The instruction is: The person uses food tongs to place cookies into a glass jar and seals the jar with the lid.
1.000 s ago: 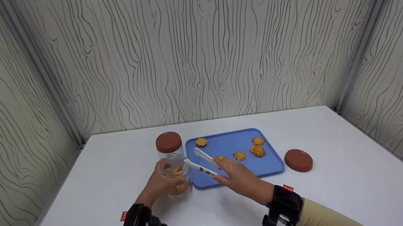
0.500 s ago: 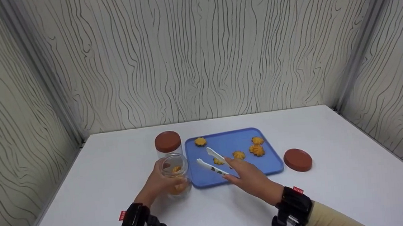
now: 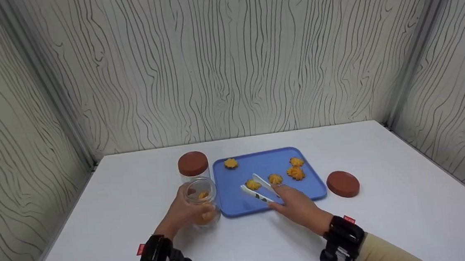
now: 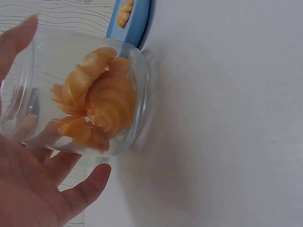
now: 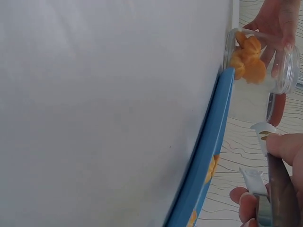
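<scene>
My left hand (image 3: 185, 211) grips a clear glass jar (image 4: 45, 56) that stands upright and lidless at the blue tray's left edge. Inside the jar lie several orange swirl-shaped cookies (image 4: 111, 101). With my right hand (image 3: 299, 208) I hold white tongs (image 3: 263, 183), spread apart, low over the tray. Their two tips stand on either side of one cookie (image 3: 253, 184). A second cookie (image 3: 275, 179) lies just right of the tongs. In the right wrist view the tong tips (image 5: 253, 179) are apart, with thumb and fingers around the metal arms.
More cookies (image 3: 296, 173) sit at the right side of the blue tray (image 3: 238, 209), and one cookie (image 3: 231, 163) at its back left. Behind the held jar stands another jar with a brown lid (image 3: 193, 164). A loose brown lid (image 3: 343, 184) lies right of the tray.
My right hand has carried the tongs from beside the jar's mouth rightward and down to the cookie on the tray. The left hand and jar have stayed in place.
</scene>
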`<state>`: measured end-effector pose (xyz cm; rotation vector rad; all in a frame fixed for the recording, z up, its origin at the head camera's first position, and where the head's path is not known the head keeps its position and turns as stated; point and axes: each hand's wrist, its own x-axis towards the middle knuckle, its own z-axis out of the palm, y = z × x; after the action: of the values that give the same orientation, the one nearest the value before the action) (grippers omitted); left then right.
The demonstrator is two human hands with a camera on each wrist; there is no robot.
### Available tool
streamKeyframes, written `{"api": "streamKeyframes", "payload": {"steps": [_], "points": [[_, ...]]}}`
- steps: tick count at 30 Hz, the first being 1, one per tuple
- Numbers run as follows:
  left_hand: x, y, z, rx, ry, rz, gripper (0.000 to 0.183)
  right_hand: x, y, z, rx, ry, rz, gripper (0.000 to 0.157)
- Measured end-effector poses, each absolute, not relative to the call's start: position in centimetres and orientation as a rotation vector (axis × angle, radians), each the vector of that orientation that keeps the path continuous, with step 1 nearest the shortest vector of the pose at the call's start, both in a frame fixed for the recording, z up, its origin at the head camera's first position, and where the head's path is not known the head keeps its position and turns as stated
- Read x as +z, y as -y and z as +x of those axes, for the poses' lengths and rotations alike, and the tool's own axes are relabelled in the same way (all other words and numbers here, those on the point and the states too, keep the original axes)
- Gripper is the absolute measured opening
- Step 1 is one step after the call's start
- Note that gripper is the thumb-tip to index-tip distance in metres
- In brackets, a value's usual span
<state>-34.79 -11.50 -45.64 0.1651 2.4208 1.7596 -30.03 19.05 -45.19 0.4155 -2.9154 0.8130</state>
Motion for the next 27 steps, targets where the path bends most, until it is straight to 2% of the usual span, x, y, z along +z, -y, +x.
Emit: {"api": "streamKeyframes", "payload": {"steps": [7, 19, 27], "points": [[-45.8, 11.5, -34.8, 1.767, -2.419, 0.177, 0.097, -45.5, -19.5, -30.5, 0.795, 2.975, 0.295, 0.057], [-45.3, 11.5, -34.4, 1.746, -2.419, 0.160, 0.096, -46.0, -19.8, -31.2, 0.793, 3.009, 0.262, 0.056], [-45.4, 11.5, -34.6, 1.731, -2.421, 0.152, 0.098, -46.5, -19.7, -31.5, 0.750, 2.996, 0.282, 0.047]]}}
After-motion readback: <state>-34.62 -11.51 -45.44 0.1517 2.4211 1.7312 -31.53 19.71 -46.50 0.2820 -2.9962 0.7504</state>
